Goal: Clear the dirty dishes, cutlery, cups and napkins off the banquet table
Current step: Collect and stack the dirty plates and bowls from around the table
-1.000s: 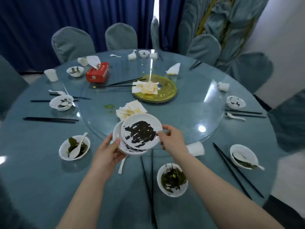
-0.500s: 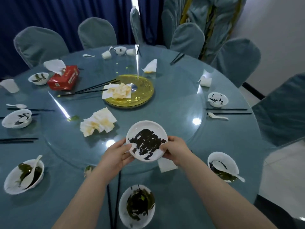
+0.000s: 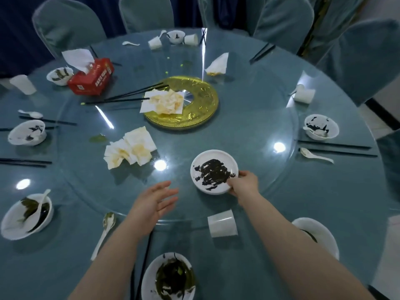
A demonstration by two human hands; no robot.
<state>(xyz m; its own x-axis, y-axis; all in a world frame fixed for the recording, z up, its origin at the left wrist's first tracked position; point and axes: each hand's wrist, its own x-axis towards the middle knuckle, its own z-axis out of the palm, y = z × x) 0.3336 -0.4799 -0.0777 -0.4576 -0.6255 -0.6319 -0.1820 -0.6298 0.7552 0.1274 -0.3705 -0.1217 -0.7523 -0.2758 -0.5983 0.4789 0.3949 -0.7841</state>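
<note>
A stack of white plates (image 3: 214, 172), the top one smeared with black sauce, sits on the glass turntable (image 3: 249, 126) near its front edge. My right hand (image 3: 244, 185) grips the stack's right rim. My left hand (image 3: 154, 202) hovers to the left of the plates with fingers spread, holding nothing. Dirty bowls with green leftovers stand at front centre (image 3: 171, 278), front left (image 3: 26, 215) and front right (image 3: 316, 234). A tipped paper cup (image 3: 221, 223) lies near my right forearm. Used napkins (image 3: 129, 152) lie on the glass to the left.
A gold disc (image 3: 194, 105) with a stained napkin and black chopsticks (image 3: 127, 98) marks the turntable's middle. A red tissue box (image 3: 91, 77) stands at back left. More bowls, spoons, cups and chopsticks ring the table's edge; covered chairs (image 3: 69, 24) surround it.
My left hand has let go of the plate stack and pulled back to the left, fingers spread. The right hand alone keeps the plates, which now rest on the glass further right.
</note>
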